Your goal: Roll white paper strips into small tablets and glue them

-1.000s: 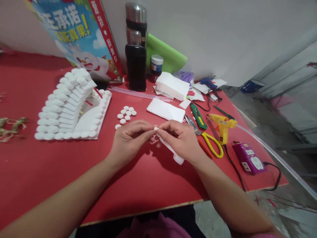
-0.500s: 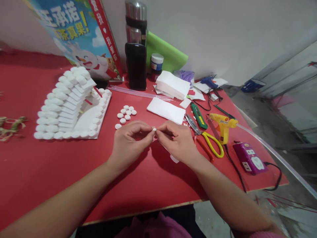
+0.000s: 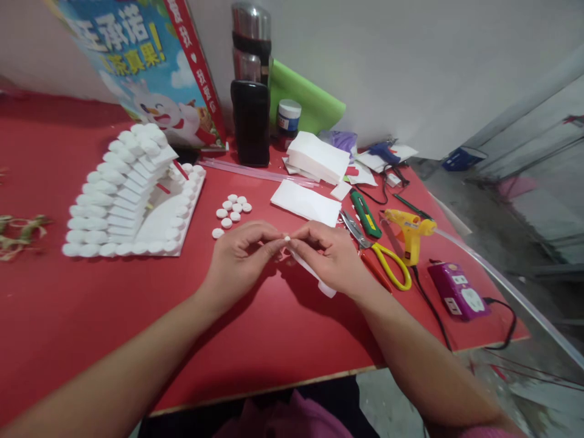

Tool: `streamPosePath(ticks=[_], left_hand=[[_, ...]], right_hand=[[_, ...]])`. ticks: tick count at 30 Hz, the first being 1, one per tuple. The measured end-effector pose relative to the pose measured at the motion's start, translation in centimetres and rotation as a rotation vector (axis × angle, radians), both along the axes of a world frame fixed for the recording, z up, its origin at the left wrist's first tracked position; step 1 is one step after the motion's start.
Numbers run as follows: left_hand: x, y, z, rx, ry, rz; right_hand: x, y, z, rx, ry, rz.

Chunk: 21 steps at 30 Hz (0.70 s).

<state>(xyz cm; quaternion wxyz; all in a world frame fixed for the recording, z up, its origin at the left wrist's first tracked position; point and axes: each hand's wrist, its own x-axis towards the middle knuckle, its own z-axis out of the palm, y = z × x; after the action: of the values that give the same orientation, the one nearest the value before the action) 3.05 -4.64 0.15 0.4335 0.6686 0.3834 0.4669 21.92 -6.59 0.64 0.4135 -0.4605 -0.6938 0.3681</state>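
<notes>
My left hand [image 3: 244, 258] and my right hand [image 3: 329, 255] meet over the near middle of the table. Both are closed, pinching a small white roll at the fingertips. A white paper strip [image 3: 326, 288] trails from it beneath my right hand, its end hanging free toward me. Just beyond my left hand lie several white discs [image 3: 235, 216]. Farther left stands a white stepped model [image 3: 121, 207], edged with similar rounded pieces. A folded white sheet [image 3: 305, 202] lies beyond my right hand.
Right of my hands lie yellow-handled scissors [image 3: 393, 267], a green cutter [image 3: 366, 214], a yellow glue gun [image 3: 410, 231] and a purple power box [image 3: 460, 292] with its cord. A phone [image 3: 250, 125] leans on a flask [image 3: 252, 30] at the back. The table's front edge [image 3: 255, 392] is near me.
The fingertips and the white roll have shifted very slightly right. More of the paper strip shows below my right hand, with its free end a little farther right.
</notes>
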Motion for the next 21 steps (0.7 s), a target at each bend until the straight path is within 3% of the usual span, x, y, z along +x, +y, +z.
streamPosePath(ticks=[3, 5, 14, 21], left_hand=[[-0.1, 0.5, 0.1, -0.264, -0.118, -0.084], [-0.1, 0.6, -0.1, -0.311, -0.156, -0.106], [0.5, -0.4, -0.3, -0.051, -0.05, 0.035], [0.2, -0.1, -1.0, -0.035, 0.083, 0.014]], right_hand=[[0.4, 0.3, -0.1, -0.006, 0.023, 0.048], [0.4, 0.4, -0.3, -0.027, 0.054, 0.066], [-0.4, 0.5, -0.8, -0.117, 0.08, -0.034], [-0.8, -0.4, -0.2, 0.133, -0.239, -0.117]])
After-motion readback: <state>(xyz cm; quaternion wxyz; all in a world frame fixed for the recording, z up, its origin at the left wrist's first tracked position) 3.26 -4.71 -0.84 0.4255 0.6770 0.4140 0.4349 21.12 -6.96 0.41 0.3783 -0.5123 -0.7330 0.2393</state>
